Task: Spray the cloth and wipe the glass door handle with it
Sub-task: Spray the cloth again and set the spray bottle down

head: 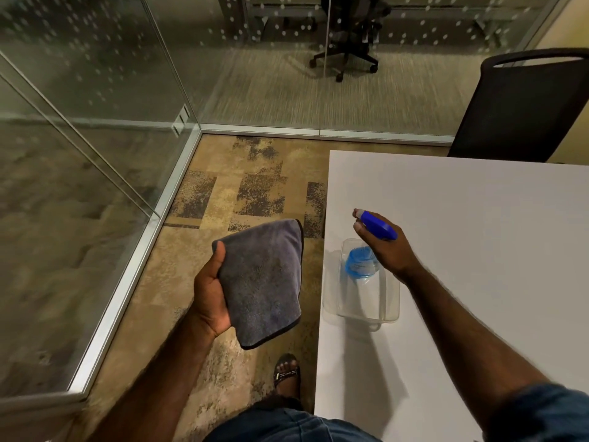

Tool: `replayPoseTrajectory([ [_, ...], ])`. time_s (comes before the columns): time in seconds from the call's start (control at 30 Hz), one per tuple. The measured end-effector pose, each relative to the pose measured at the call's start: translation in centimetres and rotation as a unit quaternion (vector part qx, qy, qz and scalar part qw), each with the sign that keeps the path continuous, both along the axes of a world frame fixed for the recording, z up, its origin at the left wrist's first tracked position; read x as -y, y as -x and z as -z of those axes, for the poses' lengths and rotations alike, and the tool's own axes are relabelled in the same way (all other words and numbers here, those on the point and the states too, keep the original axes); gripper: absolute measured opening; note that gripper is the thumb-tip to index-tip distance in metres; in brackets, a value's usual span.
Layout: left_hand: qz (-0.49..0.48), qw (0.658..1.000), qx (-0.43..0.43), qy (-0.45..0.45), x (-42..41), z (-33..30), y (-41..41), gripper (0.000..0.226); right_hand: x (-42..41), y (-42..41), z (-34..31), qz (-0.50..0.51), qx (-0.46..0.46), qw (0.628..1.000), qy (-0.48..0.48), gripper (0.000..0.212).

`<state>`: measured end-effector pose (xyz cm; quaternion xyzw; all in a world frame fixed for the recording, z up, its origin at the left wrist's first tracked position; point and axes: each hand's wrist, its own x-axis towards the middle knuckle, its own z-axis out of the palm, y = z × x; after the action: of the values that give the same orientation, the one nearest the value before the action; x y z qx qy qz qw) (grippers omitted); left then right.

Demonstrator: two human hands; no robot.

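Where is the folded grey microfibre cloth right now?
In the head view, the folded grey microfibre cloth lies in the left hand, held over the patterned carpet, left of the white table and the right hand's blue spray bottle.

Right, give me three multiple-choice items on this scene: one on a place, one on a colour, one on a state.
1. Where is the clear plastic tub?
A. on the white table
B. on the carpet
C. on the chair

2. What colour is the spray bottle's trigger head?
A. red
B. blue
C. green

3. How is the folded grey microfibre cloth held?
A. lying on the table
B. hanging on a door
C. gripped in the left hand

Answers: 1 A, the tub rests near the table's edge; 2 B, blue shows above the right hand; 3 C, the thumb clamps its edge.
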<state>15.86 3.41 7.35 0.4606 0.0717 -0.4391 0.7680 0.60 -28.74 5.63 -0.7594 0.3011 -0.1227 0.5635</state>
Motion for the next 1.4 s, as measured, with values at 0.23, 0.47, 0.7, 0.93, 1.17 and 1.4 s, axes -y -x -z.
replayPoseTrajectory([
  [0.23, -0.023, 0.999, 0.025, -0.015, 0.1, -1.0, -0.5, 0.087, -2.0, 0.7, -3.1, -0.02, 0.081, 0.994, 0.065, 0.046],
  [0.47, -0.049, 0.998, 0.019, -0.022, -0.3, -1.4, -0.7, 0.1, -3.9, 2.4, -7.1, -0.07, 0.068, 0.992, 0.083, 0.041],
  [0.7, -0.061, 0.998, 0.017, -0.01, 0.0, -2.7, -0.2, 0.098, -6.0, 3.1, -7.2, -0.032, 0.029, 0.997, 0.067, 0.039],
  [0.93, -0.072, 0.997, 0.031, 0.008, 0.8, -3.8, -0.2, 0.092, -6.5, 4.6, -6.9, -0.081, 0.011, 0.995, 0.06, 0.033],
  [1.17, -0.076, 0.996, 0.044, 0.03, 1.4, -4.0, -0.3, 0.089, -6.7, 5.7, -6.5, -0.105, 0.035, 0.993, 0.049, 0.028],
  [1.4, -0.087, 0.995, 0.05, 0.023, 1.6, -3.8, -0.1, 0.086, -6.8, 6.5, -6.0, -0.115, 0.03, 0.992, 0.041, 0.029],
])
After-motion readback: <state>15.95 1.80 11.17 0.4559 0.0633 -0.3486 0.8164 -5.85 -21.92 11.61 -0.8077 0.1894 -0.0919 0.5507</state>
